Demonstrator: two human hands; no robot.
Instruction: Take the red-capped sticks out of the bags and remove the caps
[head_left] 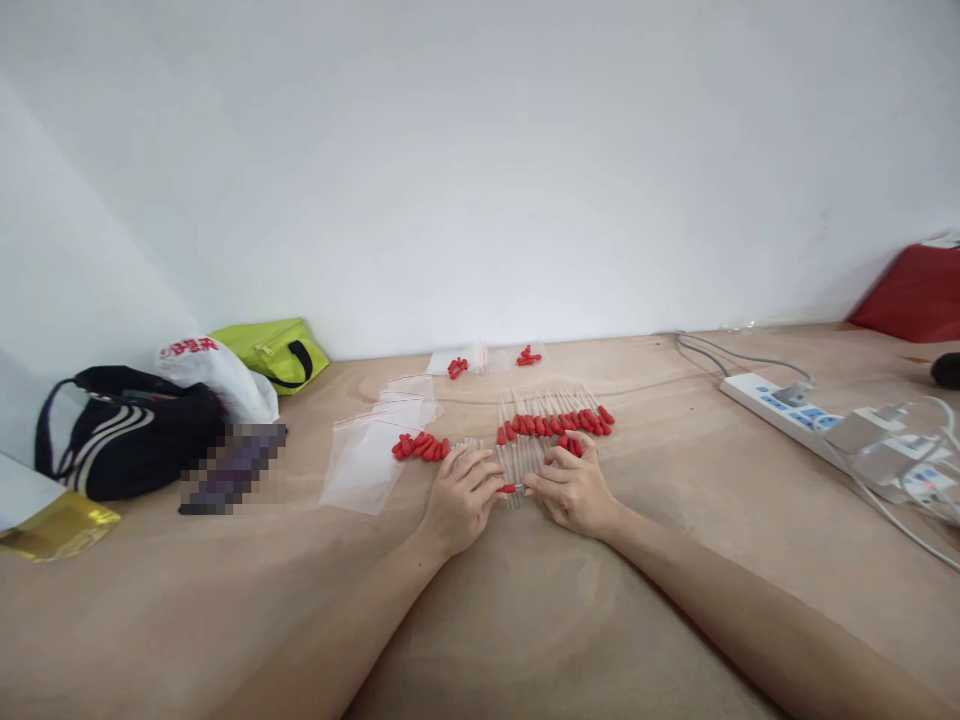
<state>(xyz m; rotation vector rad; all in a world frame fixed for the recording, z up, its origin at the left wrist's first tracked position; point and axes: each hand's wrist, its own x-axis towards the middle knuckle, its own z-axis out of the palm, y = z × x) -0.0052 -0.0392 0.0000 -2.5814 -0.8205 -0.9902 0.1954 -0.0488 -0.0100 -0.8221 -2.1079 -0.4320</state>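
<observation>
Over the middle of the table, my left hand [465, 492] pinches a small red rubber bulb [508, 488]. Opposite it, my right hand [576, 490] has its fingers closed on a thin clear tube that meets the bulb end to end, as in a dropper. Thin clear tubes [517, 462] lie side by side between and beneath the hands. Just beyond them is a row of droppers [551, 424], red bulbs nearest me and tapered tips pointing away. Loose red bulbs [421, 447] lie left of my left hand; a few others are partly hidden by my right fingers.
Clear zip bags [364, 465] overlap at the left. Two small groups of red bulbs [457, 368] lie on bags near the wall. A black bag [142, 430], a white bag and a green bag [281, 350] stand far left. A power strip [780, 405] with chargers and cables occupies the right.
</observation>
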